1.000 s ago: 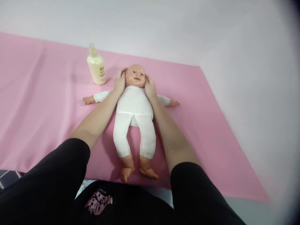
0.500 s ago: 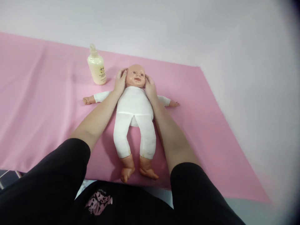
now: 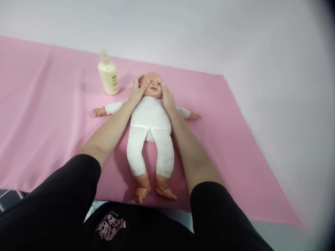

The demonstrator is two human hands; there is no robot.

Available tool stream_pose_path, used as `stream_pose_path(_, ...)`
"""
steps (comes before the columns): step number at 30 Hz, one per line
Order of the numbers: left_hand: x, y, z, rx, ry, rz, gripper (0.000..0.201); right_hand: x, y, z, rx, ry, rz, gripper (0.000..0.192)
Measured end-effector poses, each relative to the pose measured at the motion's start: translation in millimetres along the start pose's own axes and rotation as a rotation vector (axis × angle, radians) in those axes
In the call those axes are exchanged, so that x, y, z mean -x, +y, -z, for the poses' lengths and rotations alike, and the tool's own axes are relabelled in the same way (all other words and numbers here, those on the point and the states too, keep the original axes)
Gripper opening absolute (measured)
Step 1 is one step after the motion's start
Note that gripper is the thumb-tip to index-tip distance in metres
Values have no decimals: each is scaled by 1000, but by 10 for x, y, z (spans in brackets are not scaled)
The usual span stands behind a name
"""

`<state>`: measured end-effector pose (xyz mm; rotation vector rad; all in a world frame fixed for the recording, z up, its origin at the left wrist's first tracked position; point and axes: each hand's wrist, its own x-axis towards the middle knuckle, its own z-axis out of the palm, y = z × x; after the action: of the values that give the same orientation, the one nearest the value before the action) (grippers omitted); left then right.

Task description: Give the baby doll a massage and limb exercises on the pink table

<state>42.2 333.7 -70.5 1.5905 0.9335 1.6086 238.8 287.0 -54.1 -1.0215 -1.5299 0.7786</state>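
Observation:
A baby doll (image 3: 150, 113) with a bare plastic head and white cloth body lies on its back, arms spread, feet towards me. My left hand (image 3: 136, 93) cups the left side of its head, the thumb laid across the cheek up to just beside the eye. On the other side of the head, my right hand (image 3: 168, 97) rests against the cheek, fingertips near the other eye. The doll's head is held between both hands. Part of each hand's fingers is hidden behind or beside the head.
A pump bottle (image 3: 108, 77) of pale yellow liquid stands upright left of the doll's head. Pink cloth (image 3: 222, 139) covers the table, lightly creased at left. A pale wall (image 3: 167, 31) rises behind it. Dark floor tiles (image 3: 9, 199) show at lower left.
My left thumb has moved from the side of the head onto the doll's face, near the eye. My right fingertips have shifted slightly on the cheek. The doll's head has turned slightly right.

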Motion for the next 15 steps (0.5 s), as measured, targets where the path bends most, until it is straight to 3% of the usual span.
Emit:
stream_pose_path(7, 5, -13, 29, -85, -49, -1, 95, 51, -161, -6, -5, 24, -33, 78)
stream_pose_path(15, -10, -95, 34, -60, -59, -20, 87, -25, 65, -3, -18, 26, -74, 78)
